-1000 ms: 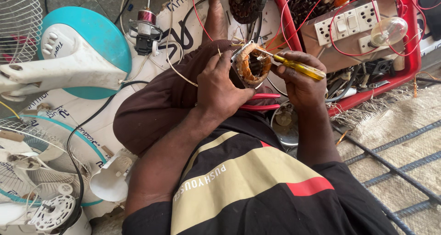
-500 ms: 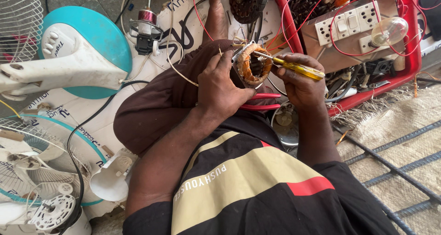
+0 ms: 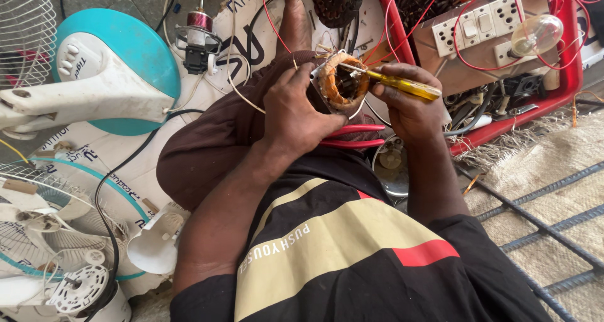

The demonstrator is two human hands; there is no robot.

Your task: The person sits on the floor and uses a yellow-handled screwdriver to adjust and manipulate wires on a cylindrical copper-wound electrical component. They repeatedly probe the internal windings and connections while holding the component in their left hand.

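My left hand (image 3: pixel 296 108) grips a round motor stator (image 3: pixel 341 84) with copper-coloured windings, held up over my raised knee. My right hand (image 3: pixel 409 105) holds a screwdriver with a yellow handle (image 3: pixel 402 86); its metal tip rests on the top rim of the stator. Thin wires trail from the stator down past my left hand. Red-handled pliers (image 3: pixel 352 136) lie just under both hands.
A teal and white fan base (image 3: pixel 113 76) lies at left, with fan grilles (image 3: pixel 25 32) and white fan parts (image 3: pixel 82 287) around it. A red tray (image 3: pixel 566 76) at top right holds a switch board, a bulb and red wires. Steel rods (image 3: pixel 535 221) cross sacking at right.
The screwdriver tip has shifted slightly along the stator's rim. Both hands stay in nearly the same place.
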